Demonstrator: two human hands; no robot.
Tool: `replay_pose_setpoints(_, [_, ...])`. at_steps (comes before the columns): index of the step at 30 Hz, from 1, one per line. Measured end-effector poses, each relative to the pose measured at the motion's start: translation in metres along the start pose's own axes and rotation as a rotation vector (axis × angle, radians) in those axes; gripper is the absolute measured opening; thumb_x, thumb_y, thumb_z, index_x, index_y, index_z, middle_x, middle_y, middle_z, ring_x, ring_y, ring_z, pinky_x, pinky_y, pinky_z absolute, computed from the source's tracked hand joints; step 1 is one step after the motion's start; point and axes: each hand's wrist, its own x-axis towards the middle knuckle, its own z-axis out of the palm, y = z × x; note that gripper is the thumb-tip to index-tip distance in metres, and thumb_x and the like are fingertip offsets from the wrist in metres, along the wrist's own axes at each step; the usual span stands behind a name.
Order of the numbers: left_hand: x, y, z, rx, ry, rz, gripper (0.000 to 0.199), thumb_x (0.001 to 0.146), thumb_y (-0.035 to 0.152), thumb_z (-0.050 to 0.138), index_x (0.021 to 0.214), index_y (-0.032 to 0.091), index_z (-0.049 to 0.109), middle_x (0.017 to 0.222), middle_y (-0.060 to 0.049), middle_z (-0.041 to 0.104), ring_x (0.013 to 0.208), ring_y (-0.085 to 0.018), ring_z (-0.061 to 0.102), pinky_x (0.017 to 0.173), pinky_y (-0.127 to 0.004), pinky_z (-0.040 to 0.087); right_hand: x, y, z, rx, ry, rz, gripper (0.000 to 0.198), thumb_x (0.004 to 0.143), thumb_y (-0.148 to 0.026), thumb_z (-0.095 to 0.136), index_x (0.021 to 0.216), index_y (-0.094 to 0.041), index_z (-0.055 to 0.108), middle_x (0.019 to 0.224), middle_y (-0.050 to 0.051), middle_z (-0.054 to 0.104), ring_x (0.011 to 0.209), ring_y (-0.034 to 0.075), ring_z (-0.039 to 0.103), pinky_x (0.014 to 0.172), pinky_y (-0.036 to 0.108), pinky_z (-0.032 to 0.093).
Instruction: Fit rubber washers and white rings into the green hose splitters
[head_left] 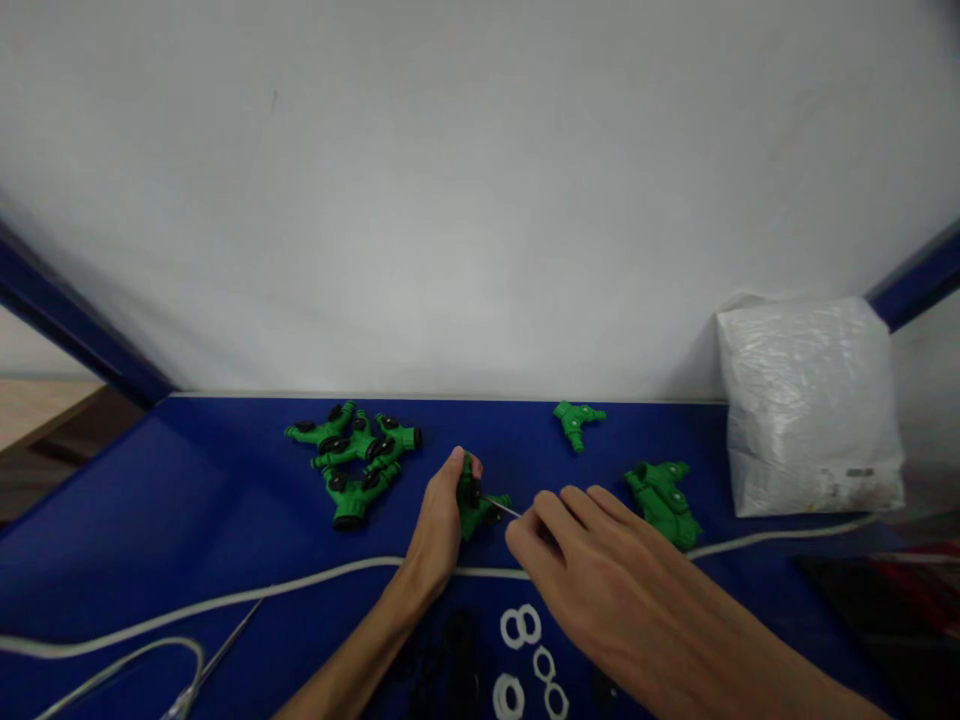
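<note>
"How does it look?"
"The green, branched plastic connector [470, 520] with black fittings is over the blue tabletop [225, 500], clamped in the left hand [439, 512]."
"And the right hand [589, 560]?"
"Closed around a thin, silvery metal tool [502, 508], its tip at the connector."

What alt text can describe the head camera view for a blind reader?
The left hand holds a green connector over a blue table while the right hand holds a thin metal tool to it. Other green connectors, white rings, a white cable and a plastic-wrapped package are nearby.
</note>
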Motion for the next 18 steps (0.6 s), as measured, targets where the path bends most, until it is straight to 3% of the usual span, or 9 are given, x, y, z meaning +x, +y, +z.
replay_pose_setpoints(6, [-0.002, -0.001, 0.0, 0.043, 0.019, 0.032, 0.046, 0.096, 0.059, 0.039, 0.075, 0.02, 0.051, 0.069, 0.002, 0.046, 0.064, -0.014, 0.041, 0.062, -0.026, 0.036, 0.009, -0.001, -0.02, 0.106, 0.029, 0.051, 0.033, 0.063, -0.003, 0.053, 0.092, -0.018, 0.055, 0.075, 0.005, 0.064, 0.058, 0.022, 0.059, 0.052, 0.034, 0.042])
replay_pose_setpoints(9, [-0.004, 0.0, 0.0, 0.067, 0.04, 0.063, 0.047, 0.097, 0.059, 0.035, 0.076, 0.02, 0.05, 0.069, 0.002, 0.046, 0.065, -0.015, 0.041, 0.063, -0.027, 0.035, 0.008, -0.001, -0.015, 0.185, -0.016, 0.142, 0.029, 0.072, -0.004, 0.052, 0.098, -0.018, 0.054, 0.076, 0.004, 0.064, 0.055, 0.021, 0.06, 0.049, 0.032, 0.04])
replay_pose_setpoints(13, [-0.009, 0.004, 0.001, 0.146, 0.064, 0.116, 0.047, 0.1, 0.057, 0.03, 0.078, 0.021, 0.051, 0.072, 0.001, 0.047, 0.068, -0.016, 0.042, 0.064, -0.028, 0.034, 0.002, 0.003, 0.001, 0.431, -0.083, 0.401, 0.011, 0.089, -0.01, 0.053, 0.091, -0.021, 0.053, 0.071, -0.001, 0.065, 0.054, 0.018, 0.064, 0.05, 0.028, 0.039])
replay_pose_setpoints(16, [-0.012, 0.01, 0.0, 0.216, 0.071, 0.161, 0.047, 0.102, 0.054, 0.027, 0.079, 0.021, 0.051, 0.073, 0.001, 0.048, 0.07, -0.017, 0.044, 0.065, -0.029, 0.034, 0.0, 0.01, 0.007, 0.693, -0.132, 0.595, 0.014, 0.092, -0.017, 0.057, 0.08, -0.021, 0.053, 0.062, -0.004, 0.063, 0.052, 0.015, 0.062, 0.049, 0.025, 0.038])
replay_pose_setpoints(18, [-0.013, 0.014, -0.001, 0.268, 0.064, 0.218, 0.046, 0.103, 0.051, 0.026, 0.078, 0.022, 0.05, 0.074, 0.0, 0.049, 0.07, -0.018, 0.045, 0.066, -0.03, 0.034, -0.004, 0.015, 0.01, 0.834, -0.195, 0.651, 0.021, 0.097, -0.025, 0.055, 0.076, -0.021, 0.054, 0.058, -0.004, 0.06, 0.05, 0.013, 0.059, 0.046, 0.023, 0.037])
